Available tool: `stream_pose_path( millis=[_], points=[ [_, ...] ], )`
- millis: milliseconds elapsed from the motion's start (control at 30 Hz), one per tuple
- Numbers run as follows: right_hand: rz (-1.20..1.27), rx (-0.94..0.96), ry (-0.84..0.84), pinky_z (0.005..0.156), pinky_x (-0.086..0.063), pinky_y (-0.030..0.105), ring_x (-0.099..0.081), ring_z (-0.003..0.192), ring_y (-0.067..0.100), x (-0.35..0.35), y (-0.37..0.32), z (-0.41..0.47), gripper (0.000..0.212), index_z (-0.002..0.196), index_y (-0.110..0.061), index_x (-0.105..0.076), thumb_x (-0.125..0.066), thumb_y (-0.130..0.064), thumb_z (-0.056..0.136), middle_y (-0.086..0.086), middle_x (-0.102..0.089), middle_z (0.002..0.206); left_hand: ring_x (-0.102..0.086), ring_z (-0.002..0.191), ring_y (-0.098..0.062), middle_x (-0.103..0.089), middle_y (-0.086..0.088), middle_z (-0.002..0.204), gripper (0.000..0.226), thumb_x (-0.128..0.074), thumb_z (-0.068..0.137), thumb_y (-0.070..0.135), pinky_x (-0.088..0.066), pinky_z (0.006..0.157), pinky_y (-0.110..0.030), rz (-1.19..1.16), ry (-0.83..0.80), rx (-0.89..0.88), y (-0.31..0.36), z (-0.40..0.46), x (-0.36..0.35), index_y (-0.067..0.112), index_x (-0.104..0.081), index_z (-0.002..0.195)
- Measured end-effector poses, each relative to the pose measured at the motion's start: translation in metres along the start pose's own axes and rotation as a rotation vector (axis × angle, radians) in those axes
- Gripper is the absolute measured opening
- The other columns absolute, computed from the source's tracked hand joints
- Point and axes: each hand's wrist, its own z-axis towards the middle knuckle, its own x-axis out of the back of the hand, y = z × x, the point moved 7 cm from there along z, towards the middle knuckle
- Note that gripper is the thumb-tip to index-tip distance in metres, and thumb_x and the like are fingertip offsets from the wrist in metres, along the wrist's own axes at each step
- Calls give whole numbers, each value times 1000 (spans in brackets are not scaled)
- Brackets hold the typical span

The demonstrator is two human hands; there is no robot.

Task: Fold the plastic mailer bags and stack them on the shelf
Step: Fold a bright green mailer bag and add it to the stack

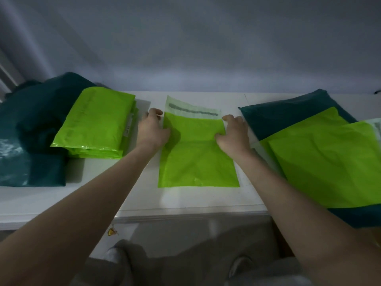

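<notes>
1. Mailer bag (198,153), lime green, lies flat at the centre of the white shelf surface (206,200). Its pale adhesive flap (191,108) points away from me, toward the wall, and carries a dark printed strip too blurred to read.
2. Left hand (153,129): I log it at the bag's left edge, near the flap end. The thumb lies on the green plastic, and the fingers curl down just off the edge. I cannot tell whether they pinch the edge or only rest there.
3. Right hand (234,134): at the bag's right edge, opposite the left. The thumb rests on the plastic and the fingers are bent over the edge. Here too I cannot tell if the hold is a true grip.
4. Folded stack (97,124): several lime green bags, folded and piled, just left of the left hand, with a white label strip on the side facing the hand.
5. Dark teal bags, left (35,129): a bulky heap behind and beside the folded stack, partly beneath it.
6. Unfolded green bags (327,166): at least two flat sheets overlapping at the right, just beside the right forearm.
7. Dark teal bag, right (288,114): lies under those unfolded sheets, its far corner showing.
8. Grey wall (195,48): stands behind the shelf surface.
</notes>
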Motion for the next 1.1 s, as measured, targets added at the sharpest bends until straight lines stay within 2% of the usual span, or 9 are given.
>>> stream_pose_path(
  millis=[67,167,300,400,533,733,867,933,1100],
  points=[
    [-72,108,9,95,-35,35,-33,126,30,1,-12,2,48,134,-9,-40,-53,-17,88,13,-41,133,-40,123,-34,-42,-16,132,53,-60,81,10,-35,101,-40,162,22,-141,12,1,0,7,-43,131],
    [-148,225,-13,100,-33,36,-31,130,27,-6,-27,9,49,140,-9,-34,-45,-22,94,9,-36,142,-34,131,-31,-36,-12,143,54,-54,88,18,-31,106,-40,294,11,-307,27,3,-11,8,-37,139],
    [-274,324,-101,117,-16,39,-14,144,20,-30,-41,20,53,148,-12,-21,-35,-28,99,4,-17,157,-12,145,-21,-14,-3,158,57,-36,98,29,-10,117,-37,426,-153,-377,32,6,-44,11,-17,149],
    [-323,349,-202,118,-8,45,-7,146,14,-53,-41,23,53,149,-16,-16,-28,-32,101,-2,-10,159,-1,146,-16,-3,3,159,55,-26,100,33,-2,118,-37,502,-299,-406,27,6,-66,18,-8,151],
    [-301,340,-267,118,-3,46,-5,146,10,-65,-37,22,51,150,-20,-12,-20,-31,102,-7,-7,159,-1,146,-13,-2,8,159,53,-19,101,37,-3,118,-36,560,-366,-399,19,8,-74,26,-6,151],
    [-302,328,-267,118,-1,45,-1,146,11,-65,-34,22,51,151,-21,-10,-18,-33,102,-7,-4,159,1,146,-12,2,7,159,52,-19,100,40,-1,118,-36,565,-360,-354,18,7,-73,33,-5,150],
    [-304,277,-241,119,-2,42,-1,146,13,-62,-29,24,56,151,-17,-8,-20,-38,100,-2,-3,159,-3,146,-15,-3,3,159,53,-23,97,47,-3,118,-40,570,-311,-311,16,8,-68,40,-11,148],
    [-327,227,-218,118,-1,44,0,146,16,-60,-24,25,62,151,-15,-7,-22,-46,98,0,-3,159,-2,146,-15,-3,2,159,57,-24,95,51,-3,117,-42,574,-294,-288,15,8,-67,37,-9,149],
    [-398,99,-169,114,4,56,4,146,26,-53,-11,26,79,151,-13,-6,-20,-64,91,6,1,159,10,146,-20,9,-3,159,82,-22,90,64,7,116,-47,621,-259,-162,5,11,-64,15,1,151]
  ],
)
